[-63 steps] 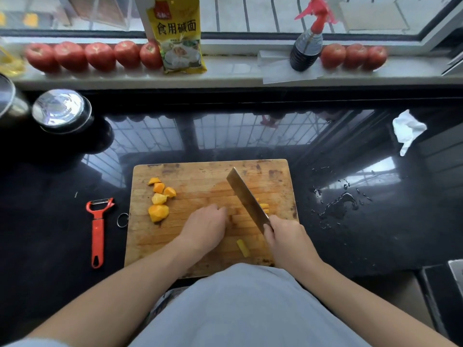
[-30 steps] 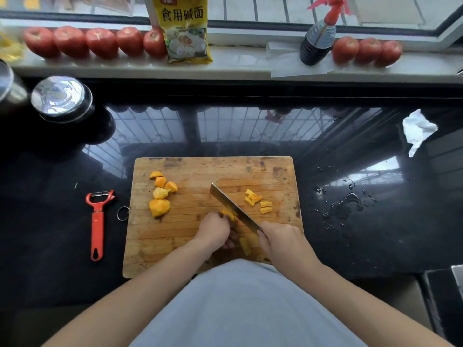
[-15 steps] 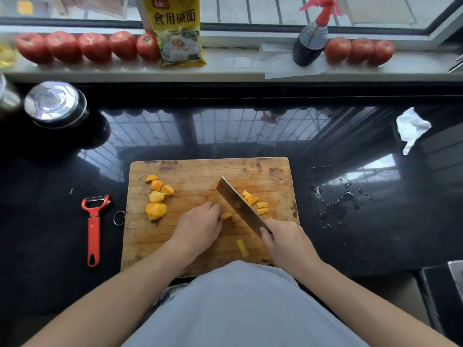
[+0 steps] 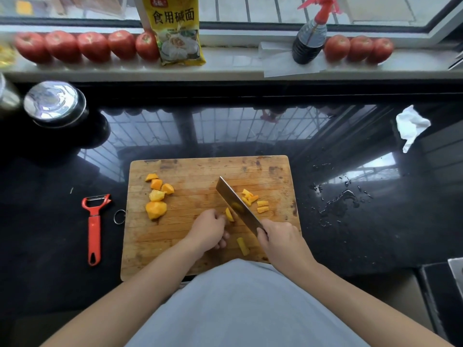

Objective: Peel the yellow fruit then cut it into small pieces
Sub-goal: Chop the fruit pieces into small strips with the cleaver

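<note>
1. Big black glossy surface (image 4: 250,136) with a windowsill (image 4: 225,68) behind it, same setup as half a second ago. The sill has red tomatoes (image 4: 92,46), a yellow packet (image 4: 176,31) and a dark spray bottle (image 4: 309,41).
2. Wooden cutting board (image 4: 200,171) sits in the middle, right in front of the person, hasn't budged.
3. Right hand (image 4: 281,240) has its grip wrapped round the handle of the cleaver (image 4: 236,205). Blade is angled up and left over the board, about where it was half a second ago.
4. Left hand (image 4: 209,231) is curled and pinching a yellow fruit piece (image 4: 229,214) just left of the blade. That piece shows more now; earlier the fingers mostly covered it.
5. Red peeler (image 4: 94,229) lies on the surface left of the board, untouched.
6. Bigger fruit chunks (image 4: 156,199) are still grouped near the board's left edge.
7. Small cut pieces (image 4: 255,200) lie just right of the blade, and one strip (image 4: 243,246) lies between the hands, same as before.
</note>
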`<state>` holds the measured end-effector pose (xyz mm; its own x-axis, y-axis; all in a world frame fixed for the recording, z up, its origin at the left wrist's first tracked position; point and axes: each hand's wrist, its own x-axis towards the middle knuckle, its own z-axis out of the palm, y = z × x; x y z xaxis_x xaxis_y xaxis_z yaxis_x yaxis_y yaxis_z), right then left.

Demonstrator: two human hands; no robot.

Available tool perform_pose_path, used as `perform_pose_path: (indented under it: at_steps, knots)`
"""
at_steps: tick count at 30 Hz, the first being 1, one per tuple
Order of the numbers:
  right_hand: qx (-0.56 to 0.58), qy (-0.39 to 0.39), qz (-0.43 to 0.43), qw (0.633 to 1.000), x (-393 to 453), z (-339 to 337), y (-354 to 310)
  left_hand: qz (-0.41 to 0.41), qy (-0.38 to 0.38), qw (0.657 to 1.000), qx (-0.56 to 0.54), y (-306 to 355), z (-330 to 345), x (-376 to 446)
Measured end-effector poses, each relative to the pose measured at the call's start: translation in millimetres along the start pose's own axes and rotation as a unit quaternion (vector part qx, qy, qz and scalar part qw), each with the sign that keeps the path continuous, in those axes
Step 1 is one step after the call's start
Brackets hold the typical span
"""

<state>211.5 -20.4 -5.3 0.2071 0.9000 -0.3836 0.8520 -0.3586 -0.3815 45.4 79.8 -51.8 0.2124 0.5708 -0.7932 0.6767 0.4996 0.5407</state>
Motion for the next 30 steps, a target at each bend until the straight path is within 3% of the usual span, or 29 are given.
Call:
perform_pose_path:
  at_steps: [3,9,16,30]
  knots:
    - [-0.018,0.002,-0.011,1.0,-2.7,-5.3,-5.5,-0.031,-0.028,0.994,-0.098,9.0,2.1,-1.0]
    - [-0.031,-0.01,-0.024,0.999,-13.0,-12.8,-20.2,-0.05,0.013,0.997,-0.054,17.8,15.1,-1.0]
    - [-0.084,-0.039,-0.039,0.995,-14.6,-17.1,-22.0,-0.064,-0.001,0.993,-0.101,19.1,21.8,-1.1]
    - [-0.21,-0.032,-0.127,0.969,-4.4,-44.0,-5.3,-0.002,0.013,0.999,-0.037,14.8,23.4,5.3]
